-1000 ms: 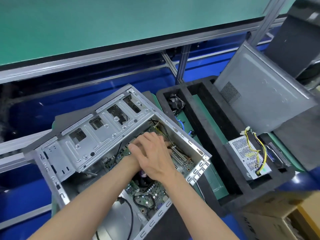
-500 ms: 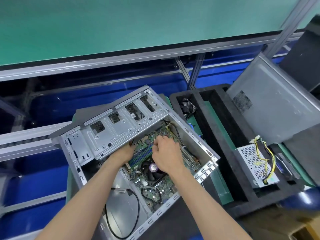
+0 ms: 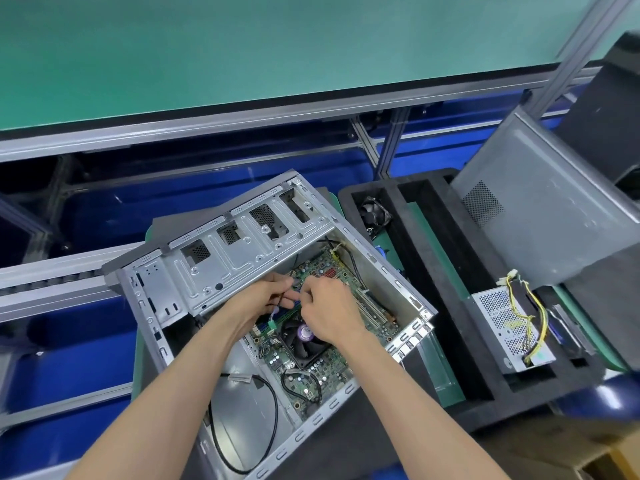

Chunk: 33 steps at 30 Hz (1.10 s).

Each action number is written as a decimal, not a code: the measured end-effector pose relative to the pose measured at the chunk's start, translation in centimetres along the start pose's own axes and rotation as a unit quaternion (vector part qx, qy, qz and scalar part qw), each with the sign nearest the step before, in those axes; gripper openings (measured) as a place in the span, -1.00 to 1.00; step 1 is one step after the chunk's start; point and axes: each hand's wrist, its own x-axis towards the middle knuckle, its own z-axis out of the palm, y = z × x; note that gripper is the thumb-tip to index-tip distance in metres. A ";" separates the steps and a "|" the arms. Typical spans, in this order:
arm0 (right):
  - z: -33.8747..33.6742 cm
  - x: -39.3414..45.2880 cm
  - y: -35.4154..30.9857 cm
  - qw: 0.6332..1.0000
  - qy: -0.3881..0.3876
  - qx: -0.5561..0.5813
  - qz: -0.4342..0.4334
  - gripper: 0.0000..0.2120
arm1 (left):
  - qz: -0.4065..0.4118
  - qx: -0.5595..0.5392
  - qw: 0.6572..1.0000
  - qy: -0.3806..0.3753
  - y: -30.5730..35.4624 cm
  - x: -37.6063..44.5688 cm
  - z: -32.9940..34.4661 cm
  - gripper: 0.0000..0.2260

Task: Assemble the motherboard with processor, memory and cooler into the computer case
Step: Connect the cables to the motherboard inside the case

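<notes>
Because the green motherboard [image 3: 322,344] already lay inside the open grey metal computer case [image 3: 221,268], the left hand [image 3: 258,301] pinched a thin wire while the right hand [image 3: 329,311] curled close, seemingly plugging it.
</notes>
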 end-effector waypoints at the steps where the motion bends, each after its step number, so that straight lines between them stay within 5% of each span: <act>1: 0.0 0.0 -0.1 1.000 -0.002 0.009 0.005 -0.83 | 0.004 -0.009 1.000 -0.004 0.0 0.1 0.1 -0.88; 7: -0.6 -0.2 -0.1 0.994 0.036 0.080 0.057 -0.75 | 0.010 -0.081 0.997 0.010 -0.2 0.5 0.4 -0.88; 14: -0.3 -0.2 -0.3 0.982 -0.070 0.171 0.026 -0.63 | 0.019 -0.144 0.989 0.016 0.2 0.9 0.9 -0.90; 21: -0.8 0.3 0.4 0.935 -0.062 0.339 0.086 -0.77 | 0.019 -0.102 0.994 -0.036 -0.3 1.1 0.6 -0.74; 24: -0.9 0.2 0.5 0.933 -0.045 0.342 0.101 -0.81 | 0.018 -0.052 0.995 -0.087 -0.5 0.9 0.8 -0.68; 28: -1.0 0.5 0.5 0.933 -0.036 0.341 0.108 -0.96 | 0.006 -0.142 0.989 -0.037 -0.5 1.2 0.9 -0.81; 33: -1.1 0.4 0.6 0.930 -0.008 0.354 0.103 -0.81 | -0.010 -0.199 0.980 -0.031 -0.5 1.3 1.0 -0.83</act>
